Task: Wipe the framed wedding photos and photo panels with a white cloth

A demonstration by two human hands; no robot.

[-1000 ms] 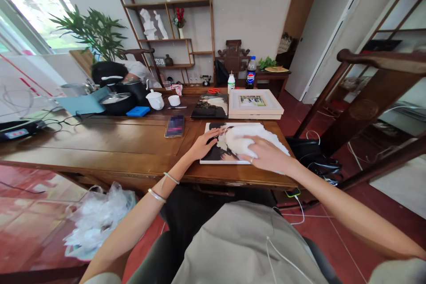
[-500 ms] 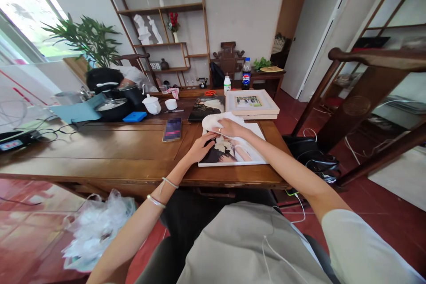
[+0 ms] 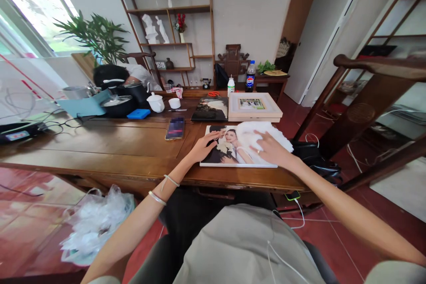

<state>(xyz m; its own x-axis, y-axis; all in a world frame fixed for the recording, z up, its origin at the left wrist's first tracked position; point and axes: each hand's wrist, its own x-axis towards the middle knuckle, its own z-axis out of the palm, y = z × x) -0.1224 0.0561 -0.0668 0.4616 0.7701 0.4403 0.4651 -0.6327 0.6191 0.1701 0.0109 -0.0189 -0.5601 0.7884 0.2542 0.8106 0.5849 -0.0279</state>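
Observation:
A wedding photo panel (image 3: pixel 229 153) lies flat near the table's front edge, with a couple and a white bouquet pictured on it. My left hand (image 3: pixel 203 146) rests on its left side, fingers stretched out and holding nothing. On the right part of the panel, a crumpled white cloth (image 3: pixel 278 135) covers some of the picture and reaches past the panel's right edge. My right hand (image 3: pixel 271 147) presses and grips this cloth from above, its fingers partly sunk into the folds.
Behind the panel are a dark photo board (image 3: pixel 209 110) and a pale framed picture (image 3: pixel 256 107). A phone (image 3: pixel 175 128) lies to the left. Farther back stand a cola bottle (image 3: pixel 250 76), a white bottle (image 3: pixel 230 84), a teapot (image 3: pixel 155 103) and red scissors (image 3: pixel 214 94). Another person leans at the far left.
My right hand has swept the cloth from the panel's upper left to its right side, uncovering the couple's faces. My left hand stays at the left edge.

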